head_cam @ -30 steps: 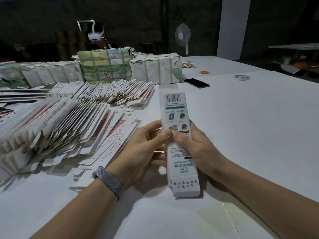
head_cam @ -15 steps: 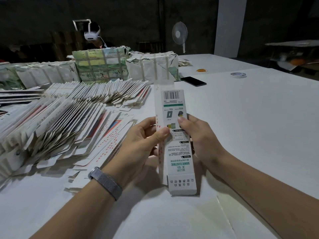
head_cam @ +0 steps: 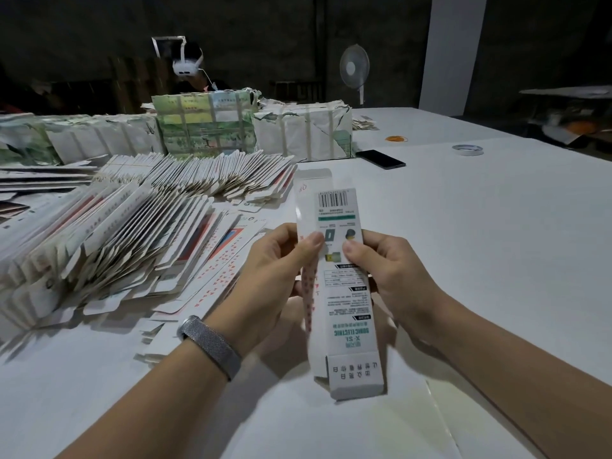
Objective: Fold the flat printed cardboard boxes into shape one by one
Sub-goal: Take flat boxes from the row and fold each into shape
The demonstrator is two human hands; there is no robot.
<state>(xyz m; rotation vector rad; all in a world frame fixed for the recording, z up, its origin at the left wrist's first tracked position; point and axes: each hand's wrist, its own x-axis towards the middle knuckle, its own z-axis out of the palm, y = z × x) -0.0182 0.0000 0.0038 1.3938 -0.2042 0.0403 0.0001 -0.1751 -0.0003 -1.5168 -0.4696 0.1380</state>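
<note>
Box (head_cam: 337, 286) is long and white, and I hold it up over the desk (head_cam: 496, 260), near me in the middle. My left hand (head_cam: 275, 270) has a grip on its left side, thumb on top. My right hand (head_cam: 394, 270) pinches its right side. Flat boxes (head_cam: 109, 240) lie piled to the left. Far off sits a phone (head_cam: 380, 159).

Box (head_cam: 341, 293) white, teal lettering, black barcode, red marks on side; wristband (head_cam: 212, 346) grey mesh; table (head_cam: 496, 243) white.
</note>
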